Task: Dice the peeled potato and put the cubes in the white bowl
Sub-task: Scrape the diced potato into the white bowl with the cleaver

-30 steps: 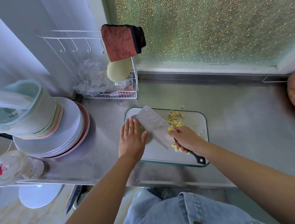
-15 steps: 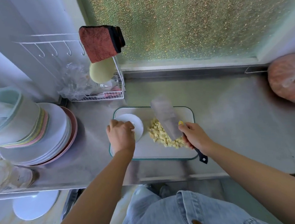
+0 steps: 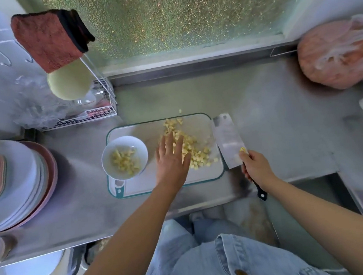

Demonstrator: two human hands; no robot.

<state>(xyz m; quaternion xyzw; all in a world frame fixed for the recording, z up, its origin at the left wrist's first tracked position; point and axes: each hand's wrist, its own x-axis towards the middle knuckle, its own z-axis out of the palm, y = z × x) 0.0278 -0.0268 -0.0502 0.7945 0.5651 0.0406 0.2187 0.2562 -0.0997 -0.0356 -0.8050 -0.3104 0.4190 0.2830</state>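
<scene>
A white bowl with several potato cubes in it stands on the left end of the cutting board. A pile of yellow potato cubes lies on the board's right half. My left hand hovers flat with straight fingers over the pile's left edge. My right hand grips the black handle of a cleaver, whose blade is held just past the board's right edge.
A stack of plates fills the counter's left. A wire rack with a sponge and a red cloth stands at the back left. A pink plastic bag lies at the back right. One stray cube lies behind the board.
My left hand let go of the bowl and opened over the cube pile. My right hand carried the cleaver from the pile to the board's right edge. The bowl now holds cubes.
</scene>
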